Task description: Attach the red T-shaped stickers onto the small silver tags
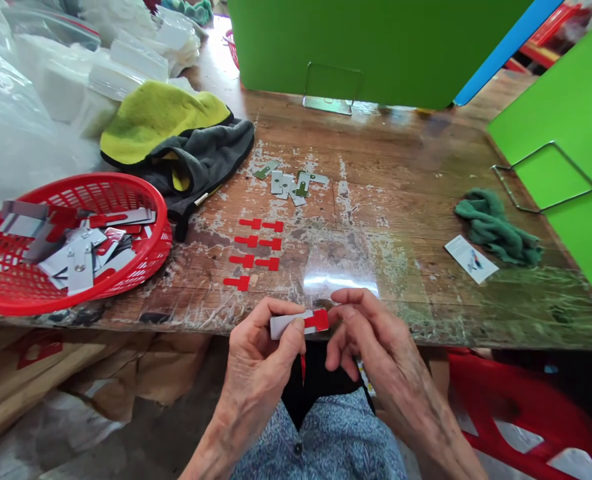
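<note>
My left hand pinches a small white plastic strip with a red tab at its end, just below the table's front edge. My right hand is closed beside it, its fingertips touching the red tab. On the wooden table just beyond, several loose red T-shaped tabs lie in two short rows. Farther back, several grey and green metal pieces lie in a small cluster.
A red plastic basket at the left holds several grey strips and red parts. A yellow and grey cloth lies behind it. A green rag and a white card lie at the right. Green panels stand at the back and right.
</note>
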Demonstrator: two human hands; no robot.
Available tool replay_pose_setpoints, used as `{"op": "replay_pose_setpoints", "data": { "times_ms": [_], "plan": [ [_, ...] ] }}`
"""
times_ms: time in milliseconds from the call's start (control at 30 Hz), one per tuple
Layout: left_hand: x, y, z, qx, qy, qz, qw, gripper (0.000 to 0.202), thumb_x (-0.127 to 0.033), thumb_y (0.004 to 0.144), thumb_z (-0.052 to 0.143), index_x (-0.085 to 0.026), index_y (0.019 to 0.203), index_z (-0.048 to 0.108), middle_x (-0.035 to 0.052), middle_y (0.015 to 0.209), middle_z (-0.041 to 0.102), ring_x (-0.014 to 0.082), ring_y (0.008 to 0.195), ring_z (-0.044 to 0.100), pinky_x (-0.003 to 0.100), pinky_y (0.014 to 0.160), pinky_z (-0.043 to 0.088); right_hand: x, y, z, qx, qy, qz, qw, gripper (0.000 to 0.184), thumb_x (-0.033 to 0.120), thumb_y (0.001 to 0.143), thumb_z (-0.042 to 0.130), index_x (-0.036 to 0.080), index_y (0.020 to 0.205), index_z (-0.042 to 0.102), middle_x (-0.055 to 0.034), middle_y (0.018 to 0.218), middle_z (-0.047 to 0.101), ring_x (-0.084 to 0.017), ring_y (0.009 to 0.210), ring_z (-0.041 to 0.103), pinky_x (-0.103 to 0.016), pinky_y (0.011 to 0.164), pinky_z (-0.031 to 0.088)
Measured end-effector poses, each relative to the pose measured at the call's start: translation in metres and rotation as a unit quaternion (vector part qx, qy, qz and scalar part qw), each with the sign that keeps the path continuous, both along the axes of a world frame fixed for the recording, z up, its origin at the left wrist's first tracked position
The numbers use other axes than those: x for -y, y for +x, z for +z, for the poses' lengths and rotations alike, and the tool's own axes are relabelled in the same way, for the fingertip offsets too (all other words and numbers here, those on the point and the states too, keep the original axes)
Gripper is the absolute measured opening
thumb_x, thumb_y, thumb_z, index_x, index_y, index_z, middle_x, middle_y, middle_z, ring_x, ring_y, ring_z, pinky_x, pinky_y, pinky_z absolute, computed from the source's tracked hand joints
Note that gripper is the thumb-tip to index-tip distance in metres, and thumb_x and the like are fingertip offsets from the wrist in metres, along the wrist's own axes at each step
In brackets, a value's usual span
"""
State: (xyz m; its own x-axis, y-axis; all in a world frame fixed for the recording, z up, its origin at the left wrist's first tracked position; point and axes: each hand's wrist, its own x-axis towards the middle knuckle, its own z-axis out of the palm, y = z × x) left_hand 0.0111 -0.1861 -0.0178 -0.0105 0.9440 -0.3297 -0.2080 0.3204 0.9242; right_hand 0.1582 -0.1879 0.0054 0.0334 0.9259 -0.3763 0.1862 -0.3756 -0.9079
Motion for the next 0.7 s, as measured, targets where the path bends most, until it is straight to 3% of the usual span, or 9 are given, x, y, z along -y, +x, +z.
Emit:
{"op": "replay_pose_setpoints", "data": {
  "times_ms": [100, 200, 333, 533, 633, 700],
  "plan": [
    [0.0, 0.001, 0.0, 0.028, -0.009, 0.004, 1.0, 0.01, -0.026, 0.079, 0.071, -0.018, 0.081, 0.067, -0.005, 0.056, 0.059, 0.0082, 0.052, 0.051, 0.018, 0.051, 0.043, -0.005, -0.003, -0.003, -0.058, -0.024, 0.012, 0.998, 0.027, 0.045, 0.098, 0.049, 0.02, 0.102, 0.058, 0.0034, 0.055, 0.063, -0.009, 0.041, 0.047, -0.019, 0.041, 0.035],
    [0.001, 0.001, 0.001, 0.051, -0.021, 0.002, 0.998, 0.012, -0.026, 0.078, 0.073, -0.017, 0.08, 0.066, -0.0049, 0.055, 0.058, 0.008, 0.051, 0.05, 0.018, 0.051, 0.042, -0.008, -0.004, -0.008, -0.12, -0.036, 0.025, 0.992, 0.031, 0.05, 0.092, 0.062, 0.02, 0.084, 0.059, 0.0044, 0.056, 0.06, -0.008, 0.044, 0.046, -0.018, 0.042, 0.035],
    [0.0, 0.0, 0.001, 0.067, -0.032, 0.01, 0.997, 0.014, -0.026, 0.077, 0.074, -0.017, 0.081, 0.065, -0.0055, 0.053, 0.057, 0.0074, 0.051, 0.049, 0.018, 0.052, 0.042, -0.009, -0.005, -0.014, -0.242, -0.054, 0.007, 0.969, 0.035, 0.052, 0.093, 0.058, 0.019, 0.08, 0.06, 0.0025, 0.057, 0.061, -0.009, 0.046, 0.051, -0.019, 0.042, 0.037],
    [-0.004, -0.003, 0.003, 0.089, -0.029, 0.014, 0.996, 0.012, -0.025, 0.078, 0.073, -0.016, 0.081, 0.065, -0.0057, 0.054, 0.058, 0.0069, 0.052, 0.05, 0.018, 0.053, 0.042, -0.009, -0.01, -0.012, -0.188, -0.025, 0.018, 0.982, 0.028, 0.047, 0.088, 0.069, 0.02, 0.088, 0.06, 0.0044, 0.06, 0.062, -0.008, 0.047, 0.05, -0.02, 0.047, 0.04],
    [-0.004, -0.002, 0.004, 0.11, -0.021, 0.012, 0.994, 0.011, -0.024, 0.08, 0.072, -0.017, 0.08, 0.064, -0.0058, 0.053, 0.06, 0.0074, 0.051, 0.053, 0.018, 0.054, 0.044, -0.009, -0.014, -0.012, -0.229, -0.029, 0.042, 0.972, 0.028, 0.047, 0.094, 0.06, 0.019, 0.087, 0.06, 0.0023, 0.062, 0.064, -0.01, 0.05, 0.054, -0.022, 0.049, 0.044],
    [-0.004, -0.003, 0.004, 0.107, -0.013, 0.016, 0.994, 0.01, -0.024, 0.081, 0.072, -0.017, 0.081, 0.065, -0.0055, 0.054, 0.061, 0.0073, 0.051, 0.054, 0.018, 0.054, 0.044, -0.01, -0.015, -0.014, -0.203, 0.006, 0.028, 0.979, 0.03, 0.047, 0.098, 0.05, 0.02, 0.09, 0.061, 0.0008, 0.064, 0.064, -0.013, 0.053, 0.058, -0.024, 0.049, 0.047]
  ]
}}
